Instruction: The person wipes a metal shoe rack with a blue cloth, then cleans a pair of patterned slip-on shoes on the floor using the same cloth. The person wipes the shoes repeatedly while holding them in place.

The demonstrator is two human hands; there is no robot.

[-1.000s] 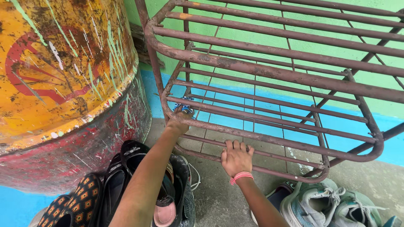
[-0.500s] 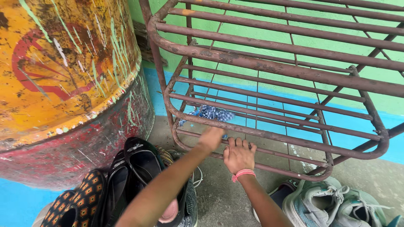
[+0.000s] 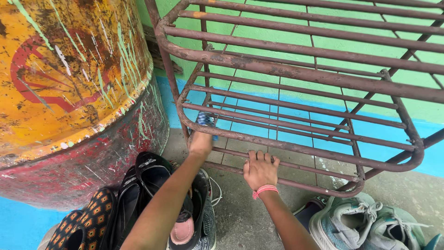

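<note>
Head view: left hand, centre frame, closed on a blue cloth pressed to the lower bars of the rusty metal rack. Right hand just beside it, fingers curled over the bottom rail. Cloth looks soft, light, bunches easily (grip it wadded). Shoes lower left, sneakers lower right, painted drum upper left.
</note>
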